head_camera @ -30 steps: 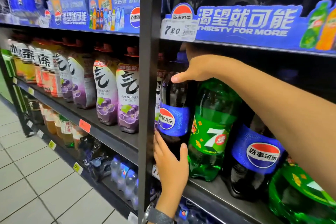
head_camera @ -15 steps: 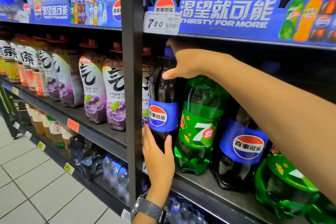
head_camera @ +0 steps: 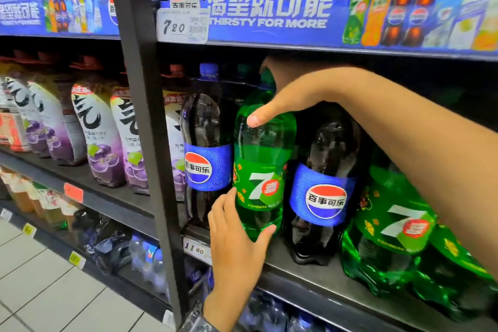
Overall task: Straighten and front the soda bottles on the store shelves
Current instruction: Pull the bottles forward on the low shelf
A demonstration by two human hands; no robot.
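Both hands on the green plastic 7-Up bottle (head_camera: 262,167), which stands upright at the front of the dark metal shelf (head_camera: 310,277), between two dark cola bottles with blue Pepsi labels: the left one (head_camera: 206,148) just beside the black shelf upright (head_camera: 142,127), the right one (head_camera: 323,183) on its other side. Left hand (head_camera: 237,234) cups the green bottle's lower body, fingers curled around the left side, thumb across the front near the base. Right hand (head_camera: 291,91) grips the shoulder and neck from above, thumb pressed on the front; the other fingers go behind the bottle, probably wrapped around it, hidden. Label with the white 7 faces out. More green plastic bottles (head_camera: 398,232) crowd at far right, tilted. White price tag reading 7.20 (head_camera: 183,25) on the blue banner shelf edge above.
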